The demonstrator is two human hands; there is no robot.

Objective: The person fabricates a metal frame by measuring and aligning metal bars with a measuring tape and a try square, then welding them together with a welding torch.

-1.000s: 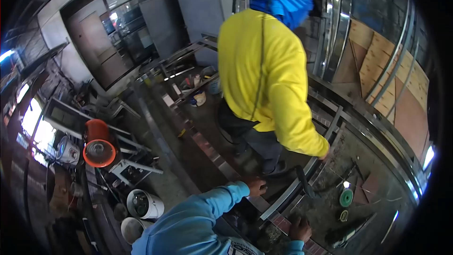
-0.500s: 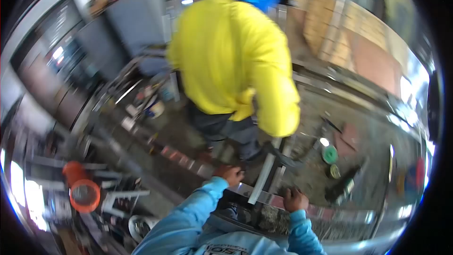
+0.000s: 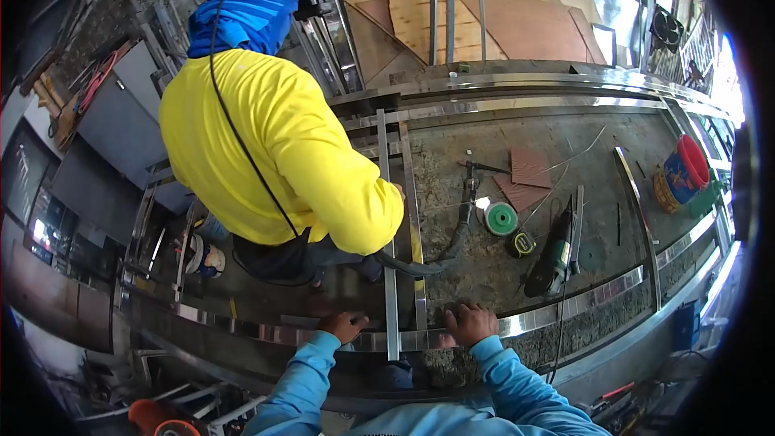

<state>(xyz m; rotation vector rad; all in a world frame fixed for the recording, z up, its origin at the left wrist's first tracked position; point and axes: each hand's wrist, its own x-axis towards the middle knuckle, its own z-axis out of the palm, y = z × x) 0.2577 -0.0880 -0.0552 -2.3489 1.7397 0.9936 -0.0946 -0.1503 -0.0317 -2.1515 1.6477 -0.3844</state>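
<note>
My left hand (image 3: 343, 326) is curled over the near shiny metal rail (image 3: 282, 334), left of an upright-looking flat bar (image 3: 391, 274) that crosses the rail. On the other side of that bar, my right hand (image 3: 471, 324) rests at the same rail with its fingers apart and bent. A second crossing bar (image 3: 415, 234) runs between the two hands. Inside the frame lie a green disc (image 3: 500, 219), a round tape measure (image 3: 522, 245), a green angle grinder (image 3: 555, 262) and a dark cable with a clamp (image 3: 460, 234).
A person in a yellow top (image 3: 266, 145) and blue head cover stands inside the frame at the left. Reddish plates (image 3: 530, 168) lie on the floor. A red and blue bucket (image 3: 686, 168) is at the right. Plywood sheets (image 3: 500, 16) lean behind. An orange object (image 3: 161, 420) shows at lower left.
The view has swung right and sharpened, so the person in yellow appears farther left. Both my hands stay at the near rail, and my right hand looks more spread.
</note>
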